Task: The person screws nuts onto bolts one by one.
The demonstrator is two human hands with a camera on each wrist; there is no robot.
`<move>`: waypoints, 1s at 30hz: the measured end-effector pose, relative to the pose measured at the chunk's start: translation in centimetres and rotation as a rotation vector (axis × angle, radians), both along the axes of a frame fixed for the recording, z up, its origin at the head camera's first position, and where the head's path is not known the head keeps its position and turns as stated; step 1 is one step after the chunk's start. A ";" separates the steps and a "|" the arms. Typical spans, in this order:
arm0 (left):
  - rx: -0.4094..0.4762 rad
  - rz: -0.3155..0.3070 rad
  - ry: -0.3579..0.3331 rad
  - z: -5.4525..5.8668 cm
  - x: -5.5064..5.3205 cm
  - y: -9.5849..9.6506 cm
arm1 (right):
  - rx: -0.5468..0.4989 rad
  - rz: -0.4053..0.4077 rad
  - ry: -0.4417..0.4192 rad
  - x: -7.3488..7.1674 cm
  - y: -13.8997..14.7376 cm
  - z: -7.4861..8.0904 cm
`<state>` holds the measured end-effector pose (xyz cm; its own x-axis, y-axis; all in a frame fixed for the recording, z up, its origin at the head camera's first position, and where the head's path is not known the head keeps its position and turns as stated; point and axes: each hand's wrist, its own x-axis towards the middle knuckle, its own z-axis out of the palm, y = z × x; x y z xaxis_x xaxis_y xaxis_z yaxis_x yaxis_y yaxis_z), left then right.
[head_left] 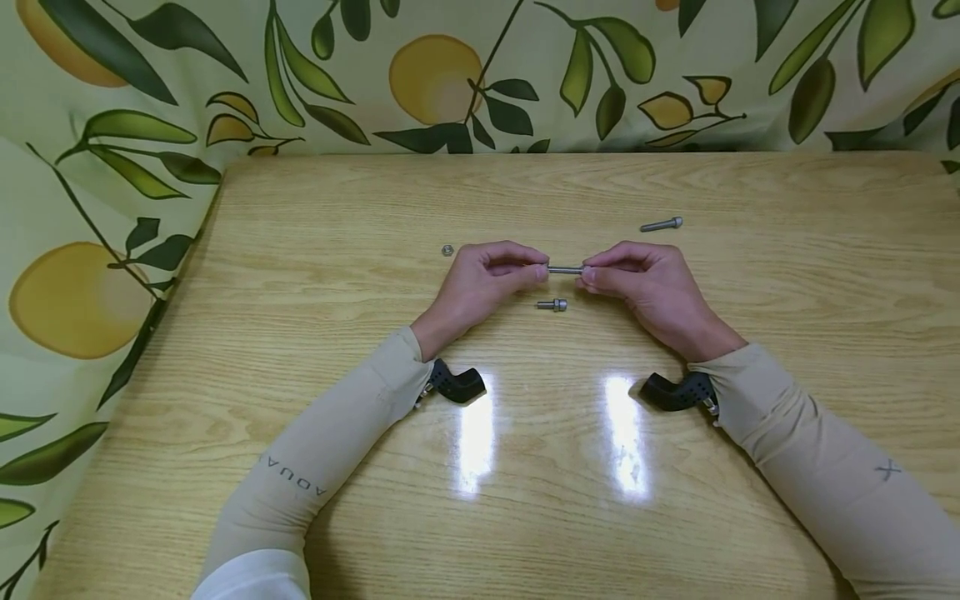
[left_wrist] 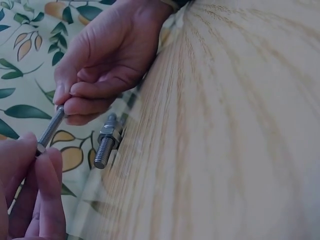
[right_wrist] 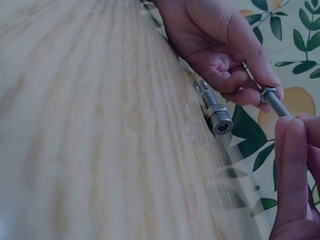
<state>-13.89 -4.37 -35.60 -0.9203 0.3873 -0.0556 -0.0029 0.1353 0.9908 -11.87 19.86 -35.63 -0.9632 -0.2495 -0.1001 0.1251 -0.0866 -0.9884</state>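
Between my two hands a metal bolt (head_left: 566,270) lies roughly level, its threaded shank bare in the middle. My left hand (head_left: 487,279) pinches a hex nut (right_wrist: 268,94) between thumb and fingers at the left end of the shank. At the other end, my right hand (head_left: 656,287) grips the bolt with its fingertips, which hide most of the head. Just below the hands, a shorter-looking socket-head bolt (head_left: 552,305) lies on the table with a nut on its thread close to the head.
Beyond my right hand another socket-head bolt (head_left: 662,224) lies on the wooden table (head_left: 540,433). A loose nut (head_left: 447,250) rests just left of my left hand. Fruit-patterned cloth (head_left: 337,75) hangs along the back and left edges. Black wrist mounts (head_left: 459,385) stick out from both sleeves.
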 end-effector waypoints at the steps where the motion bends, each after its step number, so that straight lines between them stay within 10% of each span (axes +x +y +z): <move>1: 0.009 0.000 -0.001 0.0 0.0 0.0 | 0.003 -0.001 0.005 0.0 0.0 0.0; 30: -0.026 -0.076 -0.012 0.0 0.1 0.2 | -0.154 -0.004 -0.039 0.0 -0.2 0.0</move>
<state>-13.84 -4.15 -35.56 -0.8877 0.4539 -0.0771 -0.0032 0.1613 0.9869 -11.83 19.62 -35.63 -0.9603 -0.2613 -0.0982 0.1624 -0.2371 -0.9578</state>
